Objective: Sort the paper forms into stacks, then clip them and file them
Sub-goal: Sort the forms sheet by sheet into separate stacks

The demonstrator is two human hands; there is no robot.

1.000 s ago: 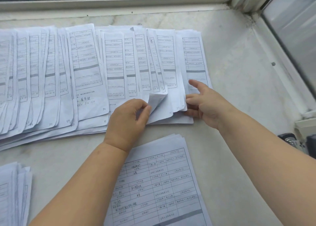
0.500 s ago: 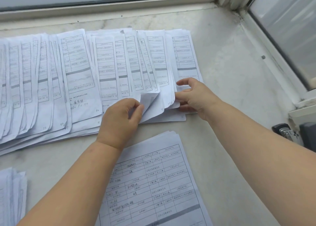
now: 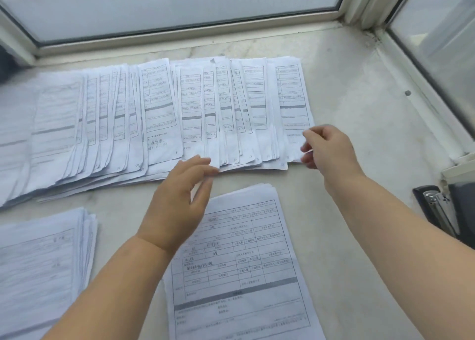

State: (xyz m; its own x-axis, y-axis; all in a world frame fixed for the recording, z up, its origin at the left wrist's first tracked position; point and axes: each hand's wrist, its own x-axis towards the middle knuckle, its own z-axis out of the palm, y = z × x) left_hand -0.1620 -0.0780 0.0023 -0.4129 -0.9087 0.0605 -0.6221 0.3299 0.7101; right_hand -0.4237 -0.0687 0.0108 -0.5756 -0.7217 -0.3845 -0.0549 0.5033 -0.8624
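The fanned forms (image 3: 164,113) at twelve o'clock are touched by the left hand (image 3: 177,203), fingers relaxed; the rightmost sheet's (image 3: 293,103) edge is pinched by the right hand (image 3: 329,152).

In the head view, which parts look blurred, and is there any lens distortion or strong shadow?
Head view: the fanned forms blur toward the left edge, and the left stack is smeared; the near stack is readable in layout only. The window frame bows, a wide-angle distortion. Light is soft daylight, with no hard shadows under the left hand or right hand.
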